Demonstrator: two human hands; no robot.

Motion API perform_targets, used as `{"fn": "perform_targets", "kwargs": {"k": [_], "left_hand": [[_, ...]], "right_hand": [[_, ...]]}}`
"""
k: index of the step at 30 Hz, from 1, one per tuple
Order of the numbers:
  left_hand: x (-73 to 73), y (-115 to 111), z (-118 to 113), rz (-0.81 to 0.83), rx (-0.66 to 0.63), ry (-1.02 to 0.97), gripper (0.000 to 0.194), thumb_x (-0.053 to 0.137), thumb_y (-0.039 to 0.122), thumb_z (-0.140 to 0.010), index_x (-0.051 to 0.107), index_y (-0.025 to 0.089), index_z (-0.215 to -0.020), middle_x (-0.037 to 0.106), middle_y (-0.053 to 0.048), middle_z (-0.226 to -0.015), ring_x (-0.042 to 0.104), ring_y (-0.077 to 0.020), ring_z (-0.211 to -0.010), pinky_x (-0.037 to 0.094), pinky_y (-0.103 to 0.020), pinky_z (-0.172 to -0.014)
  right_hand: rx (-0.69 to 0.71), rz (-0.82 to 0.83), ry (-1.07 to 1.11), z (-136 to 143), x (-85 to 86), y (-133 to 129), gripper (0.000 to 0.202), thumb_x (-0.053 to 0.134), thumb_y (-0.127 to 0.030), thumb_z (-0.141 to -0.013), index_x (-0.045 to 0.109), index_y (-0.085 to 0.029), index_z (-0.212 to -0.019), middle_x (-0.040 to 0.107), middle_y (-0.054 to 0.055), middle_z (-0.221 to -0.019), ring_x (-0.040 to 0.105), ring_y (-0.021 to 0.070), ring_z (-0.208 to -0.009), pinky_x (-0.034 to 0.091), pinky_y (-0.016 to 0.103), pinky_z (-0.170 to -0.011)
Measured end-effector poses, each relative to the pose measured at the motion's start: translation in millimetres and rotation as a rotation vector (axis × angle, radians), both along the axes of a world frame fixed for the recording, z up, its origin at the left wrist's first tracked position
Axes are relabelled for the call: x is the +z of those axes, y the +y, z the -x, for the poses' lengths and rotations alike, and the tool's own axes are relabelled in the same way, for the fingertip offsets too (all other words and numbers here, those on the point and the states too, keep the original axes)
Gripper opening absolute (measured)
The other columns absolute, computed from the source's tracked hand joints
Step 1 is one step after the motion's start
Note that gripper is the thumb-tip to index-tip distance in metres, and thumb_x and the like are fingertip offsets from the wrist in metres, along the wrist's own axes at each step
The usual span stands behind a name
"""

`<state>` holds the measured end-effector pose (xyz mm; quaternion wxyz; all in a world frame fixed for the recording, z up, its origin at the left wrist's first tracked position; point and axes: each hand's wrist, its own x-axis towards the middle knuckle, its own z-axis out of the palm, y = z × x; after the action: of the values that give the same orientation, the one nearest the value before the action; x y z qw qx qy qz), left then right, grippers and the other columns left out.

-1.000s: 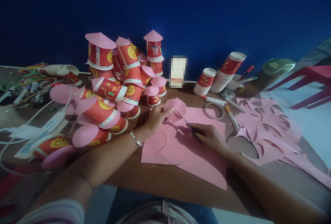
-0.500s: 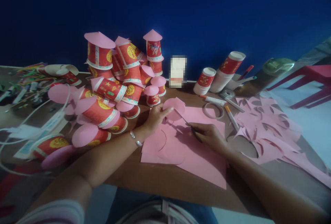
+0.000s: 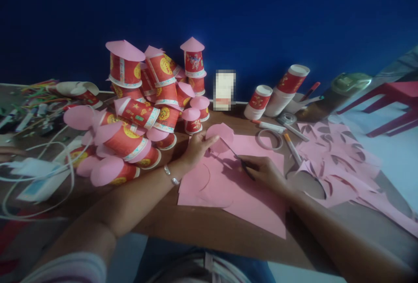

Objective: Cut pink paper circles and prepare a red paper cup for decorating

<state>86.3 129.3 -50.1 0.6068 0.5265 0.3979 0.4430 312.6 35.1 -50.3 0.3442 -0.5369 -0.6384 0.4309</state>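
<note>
Left of the grip, one red paper cup [image 3: 79, 155] had shifted back; the left hand [image 3: 197, 146] pinched a pink paper disc [image 3: 218, 132], and the right hand [image 3: 265, 172] clasped scissors [image 3: 247, 170] against its edge.

We find a bare strip along the near edge of the surface [image 3: 176, 224], passable between the forearms and nearer than the pink sheets [image 3: 251, 200]. Between our left hand [image 3: 196, 147] and right hand [image 3: 264, 170], the pink disc [image 3: 217, 133] and scissors [image 3: 247, 171] take up the way across. Far of the disc, a gap runs between the piled red cups [image 3: 135, 111] on the left and the cup stack [image 3: 287, 87] on the right. Loose cables [image 3: 72, 183] block us farther left; the tape ring [image 3: 270, 147], orange-capped marker [image 3: 295, 154] and tangled pink scraps [image 3: 346, 159] crowd the right.
</note>
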Motion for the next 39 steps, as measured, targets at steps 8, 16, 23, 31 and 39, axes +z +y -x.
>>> {"fn": "perform_targets", "kwargs": {"k": [8,16,23,31,39], "left_hand": [[0.2,-0.3,1.4,0.012,-0.006,0.014,0.038,0.080,0.048,-0.076,0.062,0.015,-0.077,0.057,0.002,-0.063,0.052,-0.0089,-0.052,0.041,-0.021,-0.046],[-3.8,0.8,1.9,0.005,-0.018,-0.011,0.034,0.080,0.045,-0.077,0.065,0.015,-0.079,0.057,0.002,-0.062,0.051,-0.0085,-0.053,0.040,-0.022,-0.050],[-4.8,1.1,1.3,0.002,-0.010,-0.007,0.034,0.081,0.045,-0.076,0.063,0.016,-0.076,0.057,0.002,-0.061,0.052,-0.0095,-0.053,0.040,-0.023,-0.050],[-0.3,-0.5,1.4,0.004,0.001,0.009,0.035,0.081,0.045,-0.076,0.063,0.016,-0.076,0.057,0.003,-0.061,0.051,-0.0093,-0.053,0.041,-0.023,-0.051],[3.2,-1.7,1.4,0.015,-0.001,-0.001,0.034,0.081,0.046,-0.075,0.066,0.015,-0.081,0.059,0.002,-0.068,0.052,-0.0099,-0.059,0.044,-0.023,-0.056]], "right_hand": [[-0.011,-0.001,-0.006,0.5,0.6,-0.5,0.041,0.066,-0.036,-0.085,0.079,-0.017,-0.119,0.081,0.009,-0.108,0.077,0.0308,-0.099,0.062,0.039,-0.088],[0.000,0.007,0.007,0.8,2.1,-0.2,0.041,0.065,-0.037,-0.085,0.080,-0.017,-0.118,0.082,0.009,-0.107,0.077,0.0309,-0.099,0.063,0.038,-0.086],[-0.001,-0.016,-0.024,-0.5,1.7,0.6,0.042,0.063,-0.034,-0.084,0.079,-0.017,-0.119,0.081,0.009,-0.109,0.077,0.0298,-0.101,0.062,0.038,-0.089],[-0.014,-0.037,-0.057,-0.6,-0.8,0.2,0.043,0.061,-0.033,-0.083,0.079,-0.016,-0.119,0.082,0.009,-0.107,0.078,0.0295,-0.097,0.062,0.037,-0.086],[-0.017,-0.051,-0.057,-0.7,1.0,0.5,0.043,0.060,-0.029,-0.082,0.080,-0.018,-0.119,0.082,0.006,-0.103,0.077,0.0277,-0.092,0.062,0.035,-0.082]]}}
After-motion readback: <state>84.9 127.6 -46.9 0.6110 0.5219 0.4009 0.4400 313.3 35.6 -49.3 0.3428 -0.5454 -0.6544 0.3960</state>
